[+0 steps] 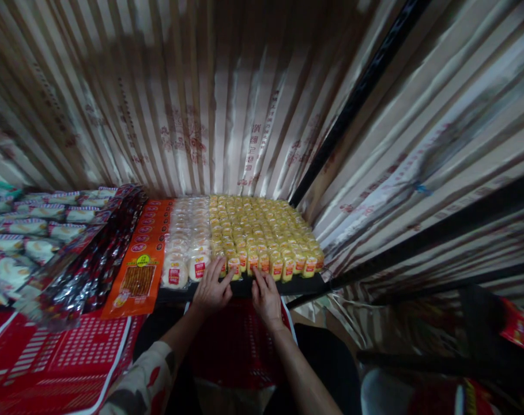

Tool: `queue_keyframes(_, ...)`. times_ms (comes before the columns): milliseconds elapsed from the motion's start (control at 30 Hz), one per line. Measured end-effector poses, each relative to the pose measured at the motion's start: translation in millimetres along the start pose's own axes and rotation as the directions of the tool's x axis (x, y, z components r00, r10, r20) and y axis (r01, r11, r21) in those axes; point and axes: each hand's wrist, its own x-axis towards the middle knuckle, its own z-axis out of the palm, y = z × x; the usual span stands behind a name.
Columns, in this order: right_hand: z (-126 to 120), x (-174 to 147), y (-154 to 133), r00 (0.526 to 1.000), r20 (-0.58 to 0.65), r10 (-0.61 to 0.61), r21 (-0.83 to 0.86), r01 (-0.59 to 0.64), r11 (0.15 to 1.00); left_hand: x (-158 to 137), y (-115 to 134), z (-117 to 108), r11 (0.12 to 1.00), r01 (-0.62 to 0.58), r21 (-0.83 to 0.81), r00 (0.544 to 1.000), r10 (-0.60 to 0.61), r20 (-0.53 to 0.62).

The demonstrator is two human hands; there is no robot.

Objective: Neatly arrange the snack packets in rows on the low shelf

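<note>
Rows of small yellow wrapped snacks (262, 230) with red-and-white labels stand packed together on a dark shelf (307, 285). My left hand (210, 291) rests at their front edge, fingers spread, fingertips touching the front packs at the left. To its right, my right hand (267, 297) has its fingers stretched forward, tips against the front of the middle packs. Neither hand grips a pack. Just left of the yellow rows are white round wrapped snacks (175, 271) with red labels, close to my left hand.
Orange snack packets (138, 271), dark red packets (106, 248) and white-blue wrapped packs (37, 225) lie to the left. Red baskets (63, 351) (233, 346) sit below the shelf. Dark metal bars (357, 109) cross the pleated curtain (253, 104) behind and to the right.
</note>
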Motion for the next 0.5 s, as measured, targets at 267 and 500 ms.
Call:
queue_keyframes(267,-1.5,-0.3,-2.2,0.999,0.049,-0.019,0.006,0.018,1.0,-0.8,0.1,0.5,1.0,-0.009,0.005,1.0,0.009,0.0)
queue_keyframes(500,7.4,2.5,-1.5,0.999,0.047,0.005,-0.02,-0.004,1.0,-1.0,-0.8,1.0,1.0,-0.022,0.005,1.0,0.022,-0.008)
